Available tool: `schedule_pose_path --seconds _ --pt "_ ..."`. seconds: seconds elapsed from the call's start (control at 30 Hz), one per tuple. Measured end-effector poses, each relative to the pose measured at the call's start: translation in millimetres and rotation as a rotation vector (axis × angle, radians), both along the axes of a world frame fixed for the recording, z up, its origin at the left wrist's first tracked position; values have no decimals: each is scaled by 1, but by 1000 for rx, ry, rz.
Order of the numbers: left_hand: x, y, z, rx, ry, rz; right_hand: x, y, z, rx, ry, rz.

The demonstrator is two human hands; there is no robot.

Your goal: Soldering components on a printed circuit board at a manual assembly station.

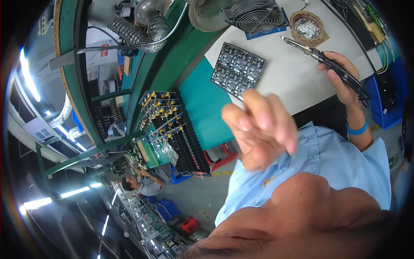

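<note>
My right hand [347, 88] is closed round the dark handle of a soldering iron [332, 64], a blue band on its wrist. The iron's metal tip points up and left, close to a round brown dish [294, 31] of silvery shavings. Raised near the camera, my left hand [264, 134] is slightly blurred, its fingers loosely bent and apart with nothing visible in them. Beyond it, a panel of small circuit boards [238, 70] lies flat across the white and green parts of the bench, apart from both hands.
A black fan with a round grille [258, 19] stands at the bench's back, by a blue board [269, 33]. Left of the green mat [202, 103], a black rack [189, 149] holds boards with yellow parts. Blue bin [388, 103] at right; another person [148, 183] works farther off.
</note>
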State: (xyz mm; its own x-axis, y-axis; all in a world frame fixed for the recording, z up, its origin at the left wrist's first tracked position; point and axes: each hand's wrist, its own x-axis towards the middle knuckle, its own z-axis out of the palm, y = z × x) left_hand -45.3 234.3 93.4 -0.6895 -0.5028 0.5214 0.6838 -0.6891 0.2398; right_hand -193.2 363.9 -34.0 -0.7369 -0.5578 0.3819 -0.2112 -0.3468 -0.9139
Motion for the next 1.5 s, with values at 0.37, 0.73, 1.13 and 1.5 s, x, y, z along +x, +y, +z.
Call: schedule_pose_path --seconds 0.37,0.73,1.13,1.5 --pt "54 -218 -77 -782 -938 1079 11 -14 -3 69 36 -74" --pt "72 -222 -106 -2010 -1146 1149 7 -7 -16 50 144 -176" --pt "54 -203 -110 -757 -1173 597 11 -17 -15 124 232 -174" --pt "40 -193 -114 -312 -1093 440 17 -8 11 284 352 -434"
